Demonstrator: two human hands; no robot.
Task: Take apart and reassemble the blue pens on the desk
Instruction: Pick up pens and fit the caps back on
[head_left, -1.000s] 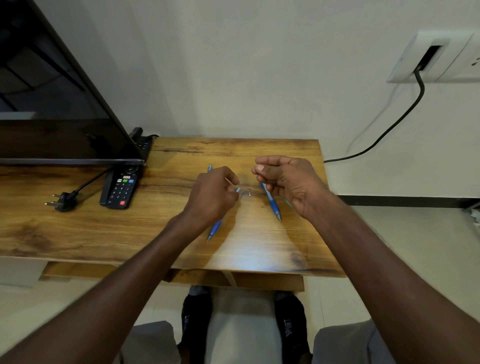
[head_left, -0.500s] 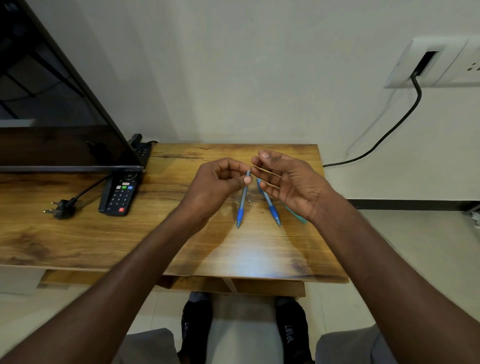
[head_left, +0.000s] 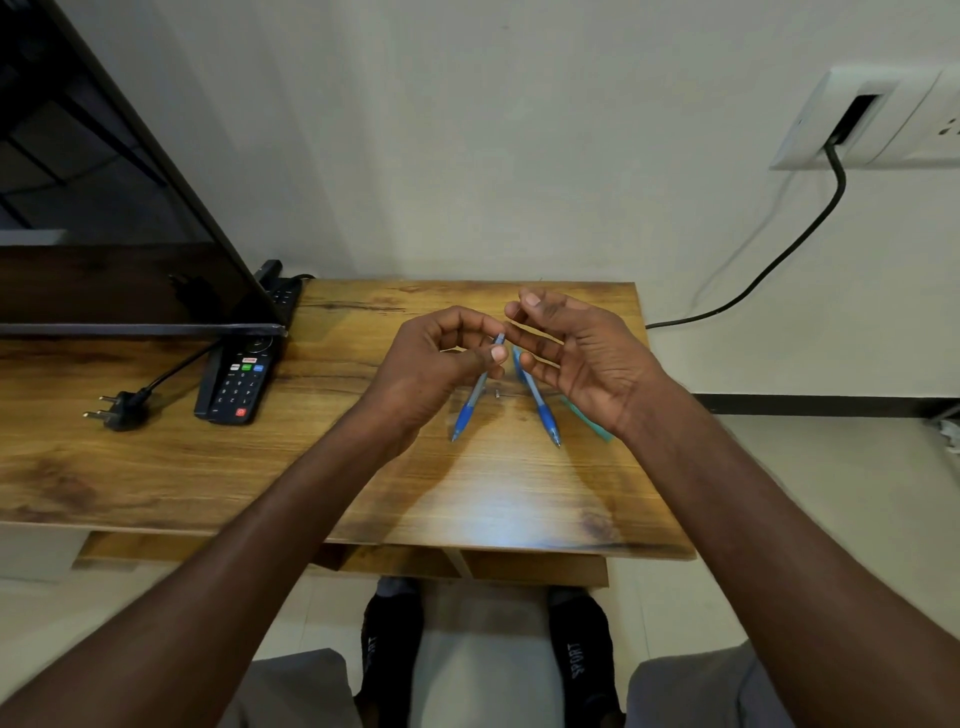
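Two blue pens are seen above the surface (head_left: 156, 457), tips toward the viewer. One pen (head_left: 474, 397) is pinched by the left hand (head_left: 441, 358); the second pen (head_left: 537, 408) lies beneath the right hand (head_left: 582, 353), whose fingers are loosely spread.

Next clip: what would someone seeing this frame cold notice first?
Two bare hands meet above the middle of the wooden desk: the left hand pinches a blue pen, while the right hand hovers beside its top end. A second blue pen lies on the desk under the right hand. A remote lies at left.
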